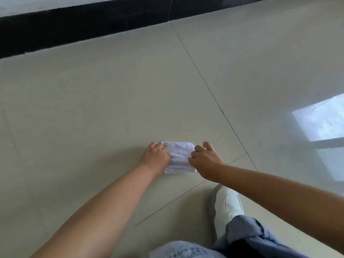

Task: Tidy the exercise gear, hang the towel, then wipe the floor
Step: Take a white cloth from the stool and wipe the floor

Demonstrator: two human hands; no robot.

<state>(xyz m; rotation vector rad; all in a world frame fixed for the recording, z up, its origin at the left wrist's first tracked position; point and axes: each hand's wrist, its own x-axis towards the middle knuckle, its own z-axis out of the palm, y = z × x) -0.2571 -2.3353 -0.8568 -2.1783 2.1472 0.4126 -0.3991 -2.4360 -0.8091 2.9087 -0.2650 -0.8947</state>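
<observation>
on glossy tile [111,101] — folded terry cloth [179,157]

Single head cam, wide-angle, looked forward and steeply down at the tiled floor [93,108] from close above; black baseboard [74,28] ran across frame top.

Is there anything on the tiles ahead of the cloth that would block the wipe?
Nothing visible does. Both hands, left and right, hold the white cloth, and the tiles ahead run bare to the black baseboard.
</observation>
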